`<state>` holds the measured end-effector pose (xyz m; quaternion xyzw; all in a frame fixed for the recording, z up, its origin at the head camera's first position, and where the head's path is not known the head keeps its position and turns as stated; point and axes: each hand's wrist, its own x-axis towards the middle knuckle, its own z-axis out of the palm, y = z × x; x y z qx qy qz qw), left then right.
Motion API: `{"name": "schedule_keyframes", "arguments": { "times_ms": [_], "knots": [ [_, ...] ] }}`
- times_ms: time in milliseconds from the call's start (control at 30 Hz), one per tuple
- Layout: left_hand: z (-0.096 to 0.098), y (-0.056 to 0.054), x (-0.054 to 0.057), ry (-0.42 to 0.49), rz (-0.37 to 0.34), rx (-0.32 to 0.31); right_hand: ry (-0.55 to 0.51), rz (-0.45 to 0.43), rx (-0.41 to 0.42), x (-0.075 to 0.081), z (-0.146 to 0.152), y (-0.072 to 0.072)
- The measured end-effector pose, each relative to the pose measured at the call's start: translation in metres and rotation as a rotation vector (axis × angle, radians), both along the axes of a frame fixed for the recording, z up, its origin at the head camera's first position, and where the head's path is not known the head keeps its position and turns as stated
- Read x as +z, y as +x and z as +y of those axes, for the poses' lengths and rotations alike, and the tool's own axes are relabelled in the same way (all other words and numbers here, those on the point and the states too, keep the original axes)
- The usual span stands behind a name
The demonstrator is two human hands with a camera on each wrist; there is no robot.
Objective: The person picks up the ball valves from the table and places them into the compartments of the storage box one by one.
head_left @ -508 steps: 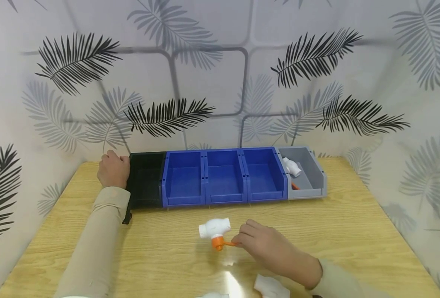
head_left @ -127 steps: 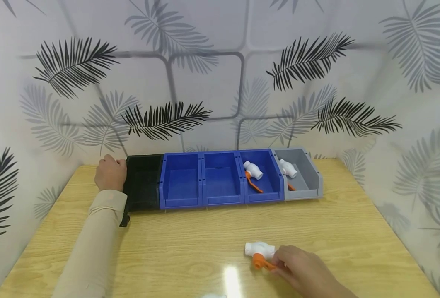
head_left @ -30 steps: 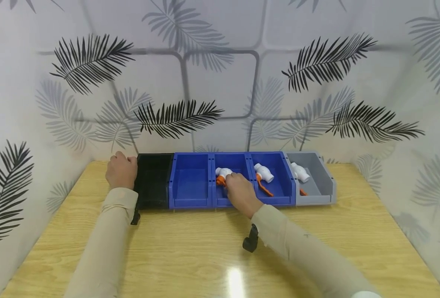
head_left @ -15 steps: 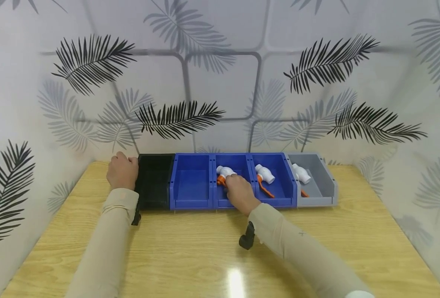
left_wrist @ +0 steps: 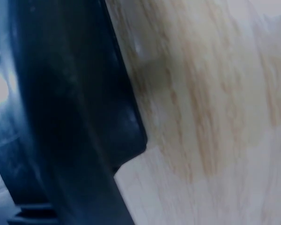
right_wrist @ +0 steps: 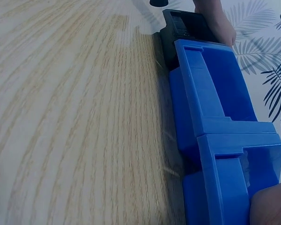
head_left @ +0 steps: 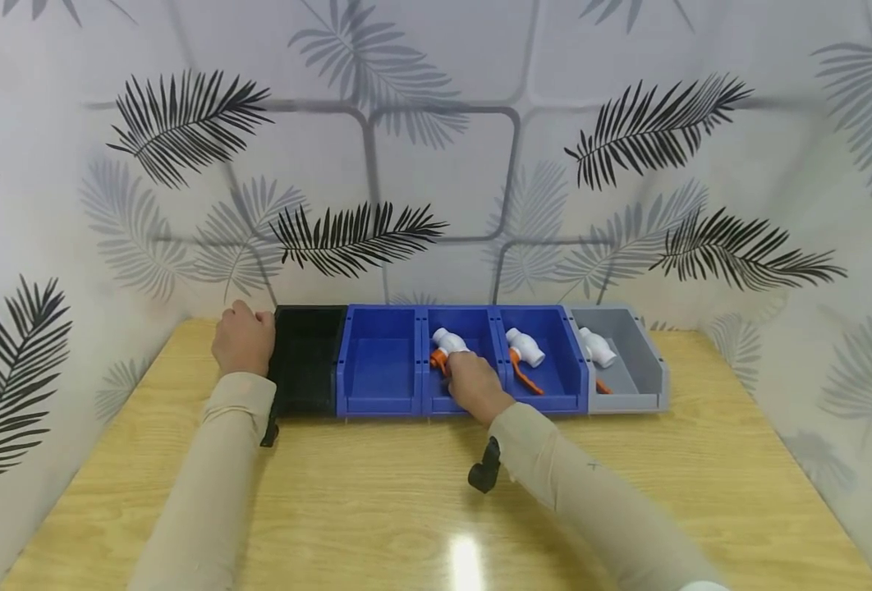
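Observation:
In the head view my right hand (head_left: 475,383) reaches into the middle blue bin (head_left: 460,405) and holds a white ball valve (head_left: 449,341) by its orange lever. The lever is mostly hidden by my fingers. My left hand (head_left: 244,338) grips the left side of the black bin (head_left: 305,404); the fingertips are out of sight. A second ball valve (head_left: 526,348) lies in the right-hand blue bin (head_left: 547,402), orange lever toward me. Another ball valve (head_left: 597,348) rests in the grey bin (head_left: 654,400). The right wrist view catches only part of my right hand (right_wrist: 271,206).
The left-hand blue bin (head_left: 379,405) stands between the black bin and the middle blue one. All the bins form a row at the back of the wooden table (head_left: 362,509), before a leaf-patterned wall covering (head_left: 436,164).
Since 4.2 s ago my right hand has carried a ball valve from the table into the middle blue bin. Over the last second the valve has tilted slightly there. My left hand has stayed put.

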<state>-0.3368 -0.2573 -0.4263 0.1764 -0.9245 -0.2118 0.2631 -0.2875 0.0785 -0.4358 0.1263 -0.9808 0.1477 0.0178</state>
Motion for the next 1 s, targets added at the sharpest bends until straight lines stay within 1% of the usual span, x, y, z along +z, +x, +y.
{"name": "schedule_keyframes", "arguments": {
  "times_ms": [100, 267, 367, 433, 533, 633, 700, 767, 833, 900, 933, 1000],
  "knots": [
    [0.0, -0.002, 0.0, -0.008, 0.003, -0.001, -0.008, 0.0, -0.011, -0.001, 0.0, -0.001],
    [0.0, -0.003, 0.001, -0.008, 0.007, -0.007, 0.003, -0.001, -0.001, -0.001, 0.001, -0.001],
    [0.0, -0.003, -0.001, -0.004, 0.013, -0.006, 0.048, -0.001, 0.025, 0.0, 0.001, 0.002],
    [0.0, -0.003, -0.002, -0.002, 0.021, -0.001, 0.096, 0.02, 0.047, 0.002, 0.002, 0.004],
    [0.001, -0.002, -0.003, -0.003, 0.044, 0.008, 0.166, 0.072, 0.075, 0.004, 0.001, 0.01],
    [0.001, 0.0, -0.004, -0.011, 0.071, 0.011, 0.199, 0.163, 0.104, 0.011, 0.002, 0.017],
    [0.001, 0.0, -0.004, -0.014, 0.078, 0.012, 0.183, 0.237, 0.129, 0.017, 0.005, 0.02],
    [0.001, 0.0, -0.004, -0.013, 0.077, 0.012, 0.141, 0.328, 0.145, 0.026, 0.013, 0.022],
    [0.001, 0.0, -0.004, -0.01, 0.072, 0.011, 0.094, 0.403, 0.129, 0.036, 0.025, 0.022],
    [0.001, 0.0, -0.004, -0.005, 0.066, 0.007, 0.046, 0.444, 0.089, 0.045, 0.043, 0.019],
    [0.001, 0.0, -0.004, -0.003, 0.061, 0.006, 0.027, 0.452, 0.06, 0.049, 0.053, 0.017],
    [0.0, 0.0, -0.004, -0.001, 0.049, 0.004, 0.005, 0.429, 0.006, 0.057, 0.076, 0.013]
  ]
}}
